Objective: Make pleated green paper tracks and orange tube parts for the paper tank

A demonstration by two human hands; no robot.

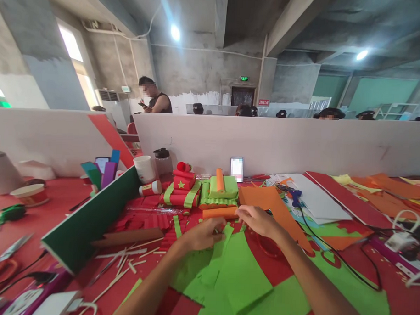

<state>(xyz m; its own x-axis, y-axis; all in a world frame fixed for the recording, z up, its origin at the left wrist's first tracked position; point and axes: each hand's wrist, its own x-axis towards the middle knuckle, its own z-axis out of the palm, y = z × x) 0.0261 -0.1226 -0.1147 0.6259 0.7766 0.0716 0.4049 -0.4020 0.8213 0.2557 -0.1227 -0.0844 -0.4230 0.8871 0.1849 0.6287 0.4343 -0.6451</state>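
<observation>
Head view, left to right: at the far left of a red-covered table, scissors with orange handles and, beyond them, a red-and-white paper tub. Next, a dark green board standing on edge, with pale sticks scattered to its right. Short of the centre, left hand, palm down, fingers curled inward beside a narrow green paper piece; pinched on it or merely resting against it, impossible to tell. Between the forearms, overlapping green sheets, spread below and nearer the wearer than both hands. Just beyond the hands, an orange roll lying crosswise, right end close by the fingertips of the right hand. Right fingers bent, set apart from the left hand by a small gap; contact with roll or paper not discernible. Farther right, an orange sheet, a blue glue gun and a purple power strip.

Labels and writing, in the same order: on a paper cup lying on its side, print too small to read; on the red stack bound with green bands, a yellow five-pointed star; on an upright phone, a screen obscured by pixelation; on the far wall, a lit green sign, characters illegible; lastly, a red sign with white characters, not readable with certainty.
</observation>
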